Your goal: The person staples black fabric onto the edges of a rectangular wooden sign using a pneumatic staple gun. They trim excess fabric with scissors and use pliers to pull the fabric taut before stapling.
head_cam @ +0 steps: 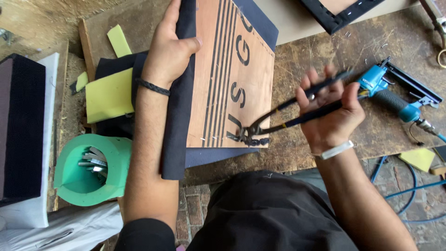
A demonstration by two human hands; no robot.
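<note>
1. A scarred wooden workbench [325, 60] fills the view from above, with brick floor below it.
2. A plywood panel [232, 79], printed with black stripes and letters, lies on the bench, its long axis running away from the person. Dark fabric [174, 135] wraps its left edge and trails toward the body.
3. The left hand [169, 51] lies flat, fingers spread, pressing the fabric onto the panel's left side.
4. The right hand [330, 109] is clamped around the two handles of black pincers [278, 116]. The tool slants down and left, its head at the panel's near right corner, closer to this hand than to the left.
5. A blue staple gun [395, 95] rests just beyond the right hand.
6. A green foam roll [93, 181] and yellow foam pieces [109, 95] sit at the left.
</note>
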